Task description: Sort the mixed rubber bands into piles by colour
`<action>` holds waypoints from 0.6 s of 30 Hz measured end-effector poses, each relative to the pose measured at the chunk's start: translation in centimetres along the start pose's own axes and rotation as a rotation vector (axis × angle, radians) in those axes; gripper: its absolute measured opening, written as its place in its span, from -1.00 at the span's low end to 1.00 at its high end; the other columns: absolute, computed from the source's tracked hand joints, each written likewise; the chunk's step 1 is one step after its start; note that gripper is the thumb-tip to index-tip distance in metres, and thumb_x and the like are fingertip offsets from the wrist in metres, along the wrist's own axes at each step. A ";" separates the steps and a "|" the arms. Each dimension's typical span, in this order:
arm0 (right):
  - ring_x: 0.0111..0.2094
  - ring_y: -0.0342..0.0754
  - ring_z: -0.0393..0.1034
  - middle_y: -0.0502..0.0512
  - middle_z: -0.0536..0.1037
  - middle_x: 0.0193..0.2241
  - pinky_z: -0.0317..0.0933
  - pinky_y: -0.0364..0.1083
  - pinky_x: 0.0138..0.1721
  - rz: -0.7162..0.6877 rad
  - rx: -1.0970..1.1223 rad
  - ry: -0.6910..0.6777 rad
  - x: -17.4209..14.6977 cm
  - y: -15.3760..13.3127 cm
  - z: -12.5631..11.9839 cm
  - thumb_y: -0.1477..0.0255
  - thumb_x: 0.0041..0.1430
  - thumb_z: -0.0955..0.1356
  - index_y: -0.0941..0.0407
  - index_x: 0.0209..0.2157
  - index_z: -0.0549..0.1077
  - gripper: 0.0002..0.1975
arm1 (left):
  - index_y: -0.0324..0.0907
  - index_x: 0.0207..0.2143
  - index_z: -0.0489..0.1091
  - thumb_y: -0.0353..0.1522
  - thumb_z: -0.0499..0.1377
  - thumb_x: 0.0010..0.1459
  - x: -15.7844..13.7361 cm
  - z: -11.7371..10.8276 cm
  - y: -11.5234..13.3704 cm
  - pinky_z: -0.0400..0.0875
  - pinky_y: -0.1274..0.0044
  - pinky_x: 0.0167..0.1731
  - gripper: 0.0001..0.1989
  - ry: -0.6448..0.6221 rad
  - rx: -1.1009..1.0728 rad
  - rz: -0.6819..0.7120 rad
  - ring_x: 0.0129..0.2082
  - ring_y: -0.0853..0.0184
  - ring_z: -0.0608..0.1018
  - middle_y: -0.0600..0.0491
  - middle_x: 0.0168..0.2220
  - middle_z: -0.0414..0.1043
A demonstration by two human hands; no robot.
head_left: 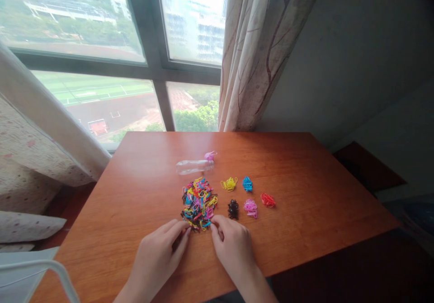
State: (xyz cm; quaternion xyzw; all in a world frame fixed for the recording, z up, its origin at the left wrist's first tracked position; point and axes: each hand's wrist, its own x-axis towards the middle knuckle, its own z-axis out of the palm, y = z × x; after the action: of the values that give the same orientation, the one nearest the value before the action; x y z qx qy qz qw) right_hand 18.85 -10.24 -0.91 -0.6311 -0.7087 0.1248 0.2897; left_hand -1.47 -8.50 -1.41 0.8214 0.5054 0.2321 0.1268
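A mixed pile of small coloured rubber bands (199, 201) lies on the wooden table in front of me. At its near left edge, my left hand (162, 248) has thumb and forefinger closed together; whatever is between them is too small to make out. My right hand (234, 244) pinches at the near right edge, a blue rubber band showing at its fingertips. To the right sit small sorted heaps: yellow bands (229, 184), blue bands (247, 184), black bands (233, 208), pink bands (251, 208) and red bands (268, 200).
Behind the pile lies a clear plastic tube (193, 166) with a pink piece (210, 155) at its right end. The table (305, 167) reaches to a window with curtains (251, 54). A white curved bar (61, 271) stands at the lower left.
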 end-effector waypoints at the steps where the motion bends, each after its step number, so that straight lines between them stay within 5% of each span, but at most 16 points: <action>1: -0.53 -0.11 0.39 -0.08 0.51 -0.55 -0.02 -0.13 -0.45 -0.001 0.010 0.004 0.0 0.0 0.0 0.52 0.22 0.29 0.04 -0.35 0.48 -0.85 | -0.04 -0.22 0.46 -0.30 0.03 0.32 0.0 0.0 0.0 0.38 0.59 -0.46 -0.80 0.002 0.000 -0.001 -0.46 0.38 0.59 0.15 -0.40 0.54; 11: -0.52 -0.12 0.42 -0.04 0.54 -0.52 0.08 -0.17 -0.42 0.008 0.087 0.080 -0.6 0.5 -0.8 0.44 0.32 0.25 0.05 -0.31 0.50 -0.80 | -0.05 -0.23 0.46 -0.31 0.03 0.31 0.1 -0.1 0.1 0.39 0.60 -0.47 -0.80 0.032 -0.001 0.020 -0.45 0.39 0.61 0.15 -0.40 0.55; 18: -0.56 -0.13 0.39 -0.03 0.51 -0.55 0.11 -0.18 -0.44 0.088 0.056 0.144 -1.4 3.2 -2.3 0.35 0.34 0.25 0.08 -0.31 0.51 -0.77 | -0.05 -0.24 0.46 -0.31 0.03 0.30 0.2 -0.2 0.2 0.39 0.61 -0.47 -0.80 0.046 0.006 0.030 -0.45 0.38 0.62 0.15 -0.39 0.57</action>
State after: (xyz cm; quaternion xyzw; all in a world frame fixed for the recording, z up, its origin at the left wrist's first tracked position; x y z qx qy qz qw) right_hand 22.84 -11.44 -1.13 -0.6607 -0.6537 0.1115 0.3519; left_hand -1.36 -8.46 -1.10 0.8236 0.4966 0.2513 0.1093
